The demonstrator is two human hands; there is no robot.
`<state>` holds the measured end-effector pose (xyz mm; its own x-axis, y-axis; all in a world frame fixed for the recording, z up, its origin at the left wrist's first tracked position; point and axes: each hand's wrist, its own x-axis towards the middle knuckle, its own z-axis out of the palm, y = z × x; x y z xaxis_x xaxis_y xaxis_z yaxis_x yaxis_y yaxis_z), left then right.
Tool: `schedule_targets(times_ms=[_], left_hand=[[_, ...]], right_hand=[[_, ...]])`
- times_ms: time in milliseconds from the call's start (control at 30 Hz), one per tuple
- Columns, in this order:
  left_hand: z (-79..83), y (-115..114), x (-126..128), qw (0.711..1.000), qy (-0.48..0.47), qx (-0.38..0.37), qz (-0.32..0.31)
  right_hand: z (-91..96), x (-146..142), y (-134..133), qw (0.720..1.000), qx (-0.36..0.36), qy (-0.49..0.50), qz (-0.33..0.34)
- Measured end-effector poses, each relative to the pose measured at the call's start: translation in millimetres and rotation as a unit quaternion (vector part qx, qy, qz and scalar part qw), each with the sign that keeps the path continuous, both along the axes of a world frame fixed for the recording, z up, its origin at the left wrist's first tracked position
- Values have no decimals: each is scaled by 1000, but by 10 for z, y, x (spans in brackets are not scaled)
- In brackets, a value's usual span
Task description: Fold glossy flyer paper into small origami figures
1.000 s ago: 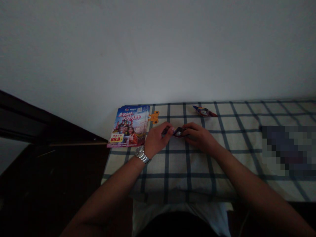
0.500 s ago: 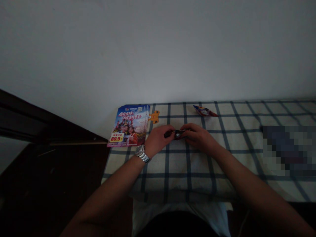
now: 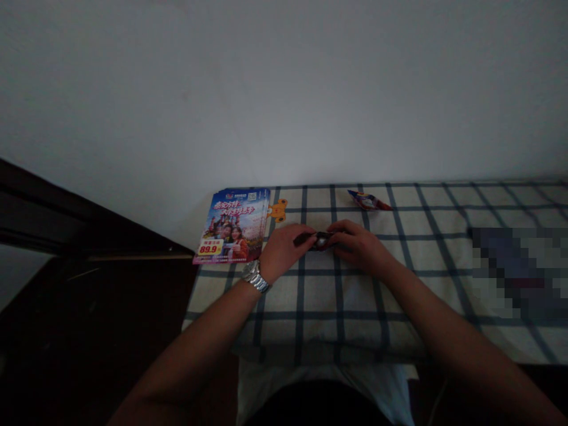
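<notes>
Blue-checked cloth [image 3: 319, 294], stack of flyers [image 3: 231, 226], orange cutout [image 3: 277, 210], folded packet [image 3: 369, 201] (blurred object [image 3: 515, 272] at right)

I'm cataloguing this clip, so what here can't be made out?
Head view only:
The small dark item: the fingers of the left hand and right hand cover most of it, so its kind is unclear.
The patch on the checked cloth: the pixelated patch hides whatever lies there.
The packet: too small to read its print.

A bare white wall [image 3: 284, 89] rises in dim light beyond the grip [image 3: 317, 239], above a blue-checked cloth [image 3: 337, 331], with dark wooden furniture [image 3: 66, 219] well to its left.
</notes>
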<state>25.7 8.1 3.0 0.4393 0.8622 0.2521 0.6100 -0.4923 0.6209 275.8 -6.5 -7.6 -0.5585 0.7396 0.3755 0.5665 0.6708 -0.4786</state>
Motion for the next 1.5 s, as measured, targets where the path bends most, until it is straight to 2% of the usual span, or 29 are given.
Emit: schedule_targets(times_ms=[200,567,1000,1167,1333,1500], left_hand=[[18,-14,3,1000,0,12,7],[4,-21,28,1000,6,0,-2],[17,-30,37,1000,9,5,5],[37,-49,36,999,-38,12,-27],[44,-49,29,995,-57,52,-69],[1,-18,26,994,-64,59,-70]], right_hand=[[52,-31,-27,1000,6,10,-16],[-5,-54,-22,1000,9,-6,-13],[20,-56,-29,1000,0,6,-13],[65,-44,-24,998,-36,43,-28],[83,-30,-14,994,-57,67,-58],[85,-14,-9,993,-59,69,-75]])
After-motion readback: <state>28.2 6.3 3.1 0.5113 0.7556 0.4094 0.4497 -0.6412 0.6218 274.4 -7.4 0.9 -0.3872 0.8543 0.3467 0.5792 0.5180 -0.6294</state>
